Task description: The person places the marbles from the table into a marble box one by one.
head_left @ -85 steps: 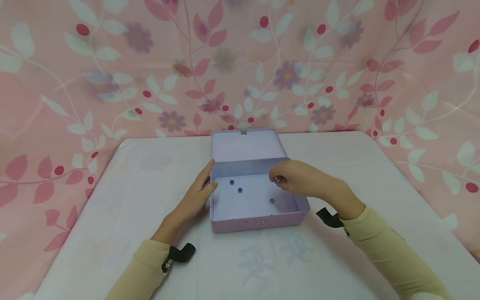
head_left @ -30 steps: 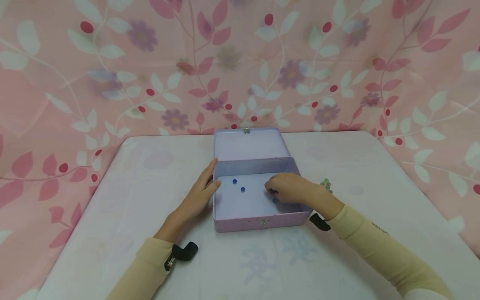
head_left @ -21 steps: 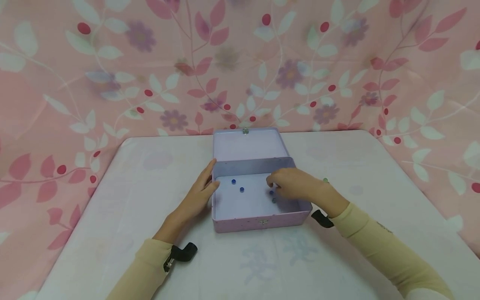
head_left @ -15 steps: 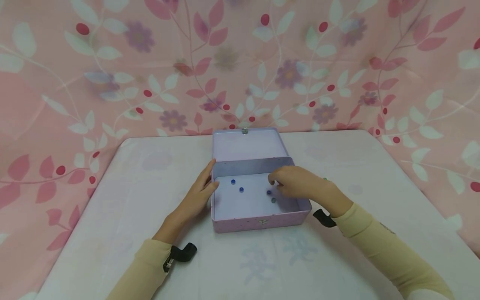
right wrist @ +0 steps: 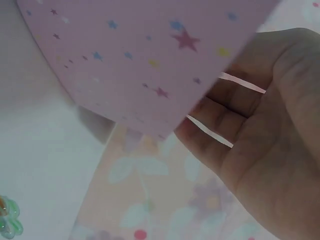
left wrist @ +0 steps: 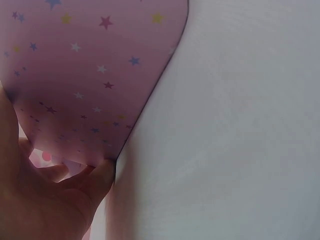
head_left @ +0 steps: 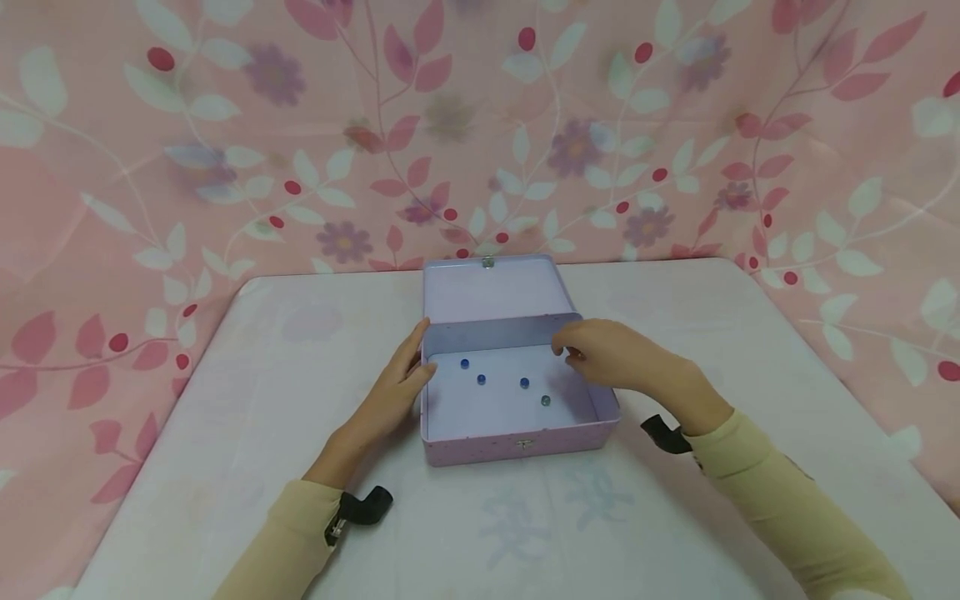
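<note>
Right hand (head_left: 613, 354), loosely curled, shifts off nearest blue bead (head_left: 524, 383) at its left; straight-fingered left hand (head_left: 390, 392) touches box (head_left: 480, 450).

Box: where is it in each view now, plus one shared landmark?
Head: box just below centre, lid open.
Left wrist: box at upper left, above the left hand.
Right wrist: box at top, left of the right hand.
Shared landmark: white table, right in left wrist, left in right wrist.
</note>
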Demonstrator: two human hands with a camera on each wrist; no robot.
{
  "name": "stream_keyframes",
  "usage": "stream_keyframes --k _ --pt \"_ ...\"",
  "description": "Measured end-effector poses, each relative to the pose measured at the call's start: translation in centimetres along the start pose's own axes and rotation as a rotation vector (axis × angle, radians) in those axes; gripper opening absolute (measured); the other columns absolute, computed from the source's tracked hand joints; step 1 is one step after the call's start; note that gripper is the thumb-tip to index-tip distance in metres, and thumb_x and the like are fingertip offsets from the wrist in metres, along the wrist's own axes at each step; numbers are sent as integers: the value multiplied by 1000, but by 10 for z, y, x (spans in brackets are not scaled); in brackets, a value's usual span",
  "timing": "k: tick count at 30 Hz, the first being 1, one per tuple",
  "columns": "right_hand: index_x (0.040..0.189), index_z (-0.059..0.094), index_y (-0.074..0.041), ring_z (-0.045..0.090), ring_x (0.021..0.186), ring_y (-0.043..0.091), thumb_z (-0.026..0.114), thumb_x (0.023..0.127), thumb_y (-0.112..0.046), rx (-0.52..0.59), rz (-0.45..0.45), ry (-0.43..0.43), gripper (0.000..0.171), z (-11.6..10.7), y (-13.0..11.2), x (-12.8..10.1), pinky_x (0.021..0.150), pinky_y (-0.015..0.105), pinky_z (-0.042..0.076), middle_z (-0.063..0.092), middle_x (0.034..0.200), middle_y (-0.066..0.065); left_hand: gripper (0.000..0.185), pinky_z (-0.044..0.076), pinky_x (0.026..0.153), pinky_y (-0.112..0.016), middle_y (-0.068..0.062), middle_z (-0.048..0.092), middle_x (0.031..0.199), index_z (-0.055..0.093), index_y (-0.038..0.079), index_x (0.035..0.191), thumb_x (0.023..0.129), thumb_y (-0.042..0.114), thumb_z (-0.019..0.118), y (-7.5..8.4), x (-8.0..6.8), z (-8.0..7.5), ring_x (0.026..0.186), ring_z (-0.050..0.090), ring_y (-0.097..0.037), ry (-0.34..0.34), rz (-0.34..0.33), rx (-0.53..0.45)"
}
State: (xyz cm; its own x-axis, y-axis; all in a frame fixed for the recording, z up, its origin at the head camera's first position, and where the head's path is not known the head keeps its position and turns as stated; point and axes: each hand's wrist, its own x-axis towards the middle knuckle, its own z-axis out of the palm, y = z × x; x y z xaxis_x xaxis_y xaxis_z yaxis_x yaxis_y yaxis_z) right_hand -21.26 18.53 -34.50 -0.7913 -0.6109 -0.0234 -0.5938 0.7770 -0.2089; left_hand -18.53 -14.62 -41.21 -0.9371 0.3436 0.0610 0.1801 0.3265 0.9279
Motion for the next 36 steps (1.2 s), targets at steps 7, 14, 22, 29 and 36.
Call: stream_keyframes --k 7,14,22,29,36 --pt "107 72 -10 63 92 16 62 92 -4 68 26 80 20 -12 10 -11 84 37 56 71 105 2 68 17 125 -53 -3 4 169 6 16 161 104 15 41 11 -4 -1 155 13 -32 1 5 14" --pt "109 72 -6 61 89 17 63 92 -4 64 19 122 20 -18 19 -19 82 38 55 71 101 5 67 17 126 -50 2 4 169 6 20 162 105 18 41 10 -4 -1 156 10 -26 1 -12 5" --pt "102 71 -6 58 81 14 63 88 2 80 31 186 18 -17 41 -32 74 35 52 66 85 0 67 17 125 -50 2 4 169 6 20 162 105 18 41 9 -4 -1 156 12 -29 -1 -10 4" --pt "101 70 -6 58 80 15 62 89 1 109 83 159 17 -18 52 -43 73 36 51 66 84 0 67 16 126 -49 1 4 169 6 20 162 105 16 41 10 -4 -1 156 11 -28 5 -5 6" --pt "101 70 -3 58 77 16 61 88 0 116 158 116 16 -9 71 -49 71 36 51 67 82 3 67 17 126 -50 1 4 169 6 20 162 105 18 41 11 -5 0 156 12 -28 0 -4 6"
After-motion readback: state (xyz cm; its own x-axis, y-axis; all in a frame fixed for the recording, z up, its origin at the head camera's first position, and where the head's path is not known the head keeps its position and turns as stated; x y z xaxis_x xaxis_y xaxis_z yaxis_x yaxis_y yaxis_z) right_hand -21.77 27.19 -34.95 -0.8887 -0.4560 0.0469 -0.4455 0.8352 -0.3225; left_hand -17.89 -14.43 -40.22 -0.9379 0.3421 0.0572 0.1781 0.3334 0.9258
